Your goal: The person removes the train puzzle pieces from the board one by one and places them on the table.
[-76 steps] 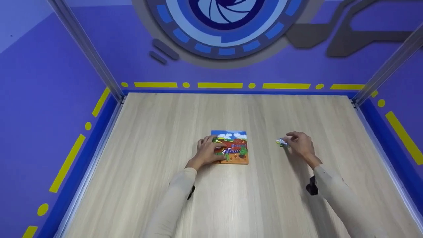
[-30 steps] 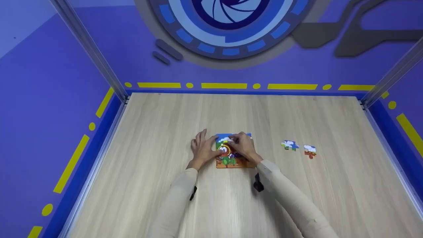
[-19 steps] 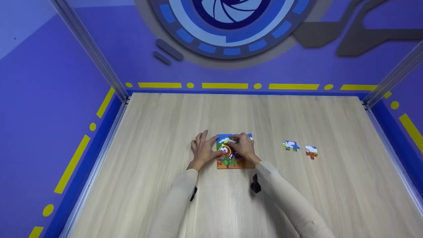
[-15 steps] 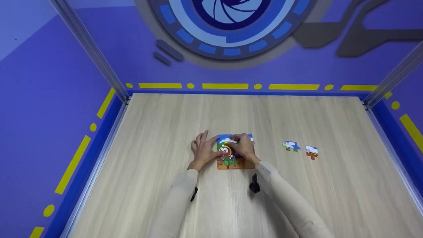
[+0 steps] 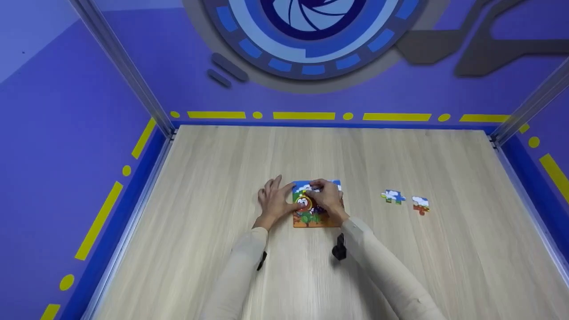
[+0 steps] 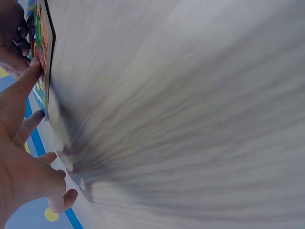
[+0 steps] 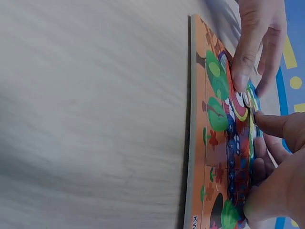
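Note:
A square jigsaw puzzle (image 5: 306, 222) with a colourful cartoon picture lies on the wooden table. My left hand (image 5: 274, 203) spreads its fingers beside the puzzle's left side. Its thumb presses on the picture, and the index fingertip is at the upper left corner. Over the upper middle of the puzzle, my right hand (image 5: 330, 198) bends its fingers and pinches at a puzzle piece (image 7: 248, 100), whose edge shows beside the thumb in the right wrist view. Most of that piece is hidden by the fingers. Several fingers of the right hand stay curled low over the picture.
Two loose puzzle pieces lie right of the puzzle: a blue and white piece (image 5: 393, 196) and a white and orange-brown piece (image 5: 420, 204). Purple panels (image 5: 213, 95) wall in the wooden table (image 5: 213, 178) at the back and sides.
Earlier the right hand was at a loose piece on the right; it has since moved left onto the puzzle, with two pieces visible there. The left thumb and fingers have spread wider.

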A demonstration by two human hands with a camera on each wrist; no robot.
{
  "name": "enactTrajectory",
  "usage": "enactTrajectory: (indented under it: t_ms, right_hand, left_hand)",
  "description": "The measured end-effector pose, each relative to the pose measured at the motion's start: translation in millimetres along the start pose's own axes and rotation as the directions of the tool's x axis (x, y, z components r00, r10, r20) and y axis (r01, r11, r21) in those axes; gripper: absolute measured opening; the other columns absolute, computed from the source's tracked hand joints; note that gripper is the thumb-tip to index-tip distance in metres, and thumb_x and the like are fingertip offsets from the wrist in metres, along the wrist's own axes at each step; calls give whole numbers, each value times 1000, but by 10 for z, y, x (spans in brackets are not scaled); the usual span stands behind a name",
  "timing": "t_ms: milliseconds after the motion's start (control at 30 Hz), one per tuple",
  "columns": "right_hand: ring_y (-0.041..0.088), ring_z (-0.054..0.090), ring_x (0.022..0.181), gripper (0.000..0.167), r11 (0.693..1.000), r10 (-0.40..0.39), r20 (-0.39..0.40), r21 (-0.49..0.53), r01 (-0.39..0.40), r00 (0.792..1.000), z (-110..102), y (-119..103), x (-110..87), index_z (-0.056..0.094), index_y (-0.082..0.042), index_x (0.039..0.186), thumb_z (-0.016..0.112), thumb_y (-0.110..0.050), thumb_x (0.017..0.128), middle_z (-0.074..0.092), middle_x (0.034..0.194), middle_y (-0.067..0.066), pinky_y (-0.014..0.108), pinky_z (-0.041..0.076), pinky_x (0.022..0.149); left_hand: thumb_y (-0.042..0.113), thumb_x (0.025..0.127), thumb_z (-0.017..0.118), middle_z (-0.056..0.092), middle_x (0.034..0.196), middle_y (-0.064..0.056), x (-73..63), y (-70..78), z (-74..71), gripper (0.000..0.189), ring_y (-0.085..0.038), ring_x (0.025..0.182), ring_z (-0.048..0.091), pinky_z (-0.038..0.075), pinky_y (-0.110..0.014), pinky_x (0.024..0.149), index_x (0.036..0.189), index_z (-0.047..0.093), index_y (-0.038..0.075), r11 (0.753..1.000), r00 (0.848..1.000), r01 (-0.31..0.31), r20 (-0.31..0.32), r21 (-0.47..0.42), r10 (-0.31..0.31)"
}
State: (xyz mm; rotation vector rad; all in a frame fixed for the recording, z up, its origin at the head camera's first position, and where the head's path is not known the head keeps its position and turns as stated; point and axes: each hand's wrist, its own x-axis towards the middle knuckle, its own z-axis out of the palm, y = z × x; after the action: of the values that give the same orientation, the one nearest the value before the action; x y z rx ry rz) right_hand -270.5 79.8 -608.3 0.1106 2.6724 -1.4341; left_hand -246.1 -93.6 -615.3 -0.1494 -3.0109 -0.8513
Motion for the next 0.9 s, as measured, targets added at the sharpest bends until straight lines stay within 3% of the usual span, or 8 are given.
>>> enactTrajectory:
  t_ms: [200, 600, 900]
  right_hand:
    - [33, 69, 106, 29, 999, -10, -38, 30, 11, 999, -2, -8, -35, 73, -3, 118, 77, -14, 91, 78, 100, 14, 57, 24, 111]
    - [31, 68, 111, 35, 1000, -9, 19, 2, 9, 1000, -44, 7, -41, 70, -8, 127, 75, -13, 93, 78, 101, 11, 59, 19, 116]
    - [33, 70, 107, 30, 994, -111, 21, 5, 111, 994, -27, 54, -58, 71, -6, 118, 77, -17, 91, 79, 96, 13, 59, 21, 107]
  left_hand:
    - [51, 78, 84, 40, 160, -20, -2, 21, -2, 73, -46, 146, 33, 26, -67, 110, 141, 63, 20, 1000, 1000, -10, -11, 14, 10]
    - [52, 77, 84, 40, 160, -19, -12, 52, -1, 74, -43, 146, 34, 26, -65, 111, 141, 63, 23, 1000, 1000, 4, 0, 25, -4]
    - [52, 78, 84, 39, 160, -20, 0, 26, -4, 76, -45, 147, 31, 23, -67, 112, 143, 61, 20, 1000, 1000, 19, 13, 20, -19]
